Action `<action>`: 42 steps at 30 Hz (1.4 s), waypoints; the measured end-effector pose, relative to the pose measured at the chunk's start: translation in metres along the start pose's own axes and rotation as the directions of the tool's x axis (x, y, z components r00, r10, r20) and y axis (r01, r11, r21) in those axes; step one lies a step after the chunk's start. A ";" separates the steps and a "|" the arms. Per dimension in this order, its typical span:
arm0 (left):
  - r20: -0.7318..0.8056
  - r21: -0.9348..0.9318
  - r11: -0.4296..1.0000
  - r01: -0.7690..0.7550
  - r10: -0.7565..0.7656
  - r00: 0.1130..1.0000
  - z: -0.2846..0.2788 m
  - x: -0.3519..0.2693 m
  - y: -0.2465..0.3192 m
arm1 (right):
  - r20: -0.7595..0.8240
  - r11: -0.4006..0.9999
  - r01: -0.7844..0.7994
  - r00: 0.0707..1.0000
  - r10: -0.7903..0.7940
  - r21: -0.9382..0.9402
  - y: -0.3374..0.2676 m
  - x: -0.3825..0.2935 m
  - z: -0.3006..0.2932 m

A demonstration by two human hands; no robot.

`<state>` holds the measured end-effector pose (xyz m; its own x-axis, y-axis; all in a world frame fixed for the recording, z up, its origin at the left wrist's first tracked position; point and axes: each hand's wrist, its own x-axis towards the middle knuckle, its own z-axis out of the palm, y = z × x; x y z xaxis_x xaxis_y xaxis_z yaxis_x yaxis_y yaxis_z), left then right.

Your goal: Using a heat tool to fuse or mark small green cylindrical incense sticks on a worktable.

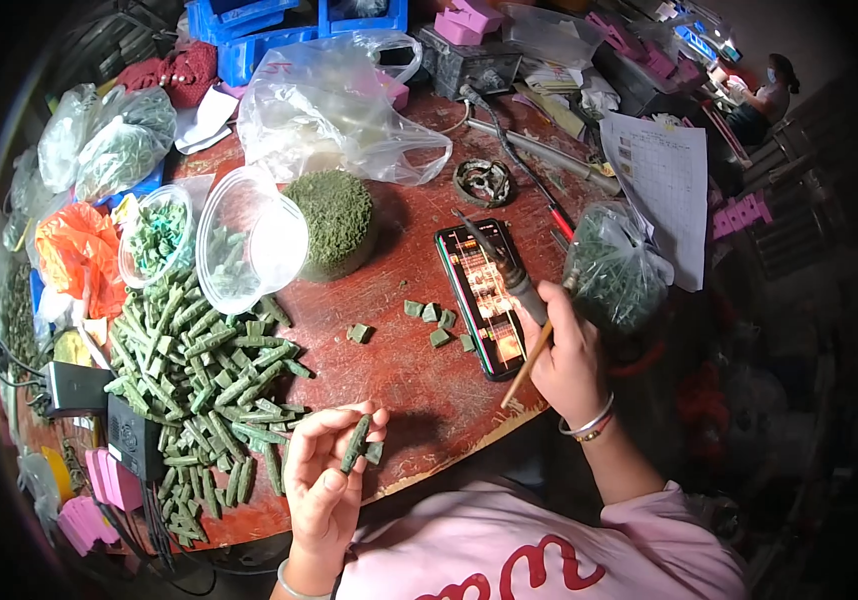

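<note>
My left hand [331, 469] holds a slim green wax-like piece [355, 444] near the table's front edge, with a small green block [373, 452] against it. In my right hand [565, 356] are a soldering-iron-like hot tool [515, 277], its dark tip pointing up and left, and a thin wooden-handled tool [528, 366]. Both pass over or beside a lit smartphone [480, 296] lying on the red table [399, 382]. Several small green blocks [439, 337] lie left of the phone. A large heap of green ridged sticks [204, 375] covers the table's left part.
A round green textured block [329, 221] stands beside a clear plastic tub [249, 240]. Plastic bags [324, 105] lie behind it, and a bag of green pieces [613, 262] sits at right near a printed sheet [665, 180]. Black adapters [133, 435] with cables stand at left. Another person [766, 97] sits far right.
</note>
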<state>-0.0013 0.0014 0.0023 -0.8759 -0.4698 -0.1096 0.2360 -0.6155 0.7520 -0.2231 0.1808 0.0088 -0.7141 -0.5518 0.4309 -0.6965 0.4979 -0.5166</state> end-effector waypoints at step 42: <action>-0.096 -0.003 0.999 -0.047 0.046 0.994 -0.003 0.002 0.000 | -0.151 0.999 -0.003 0.989 0.008 0.034 0.010 -0.007 0.005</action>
<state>-0.0025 -0.0013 -0.0001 -0.8198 -0.5562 -0.1365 0.2777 -0.5945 0.7546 -0.2247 0.1868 -0.0032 -0.7223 -0.4406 0.5331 -0.6914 0.4766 -0.5429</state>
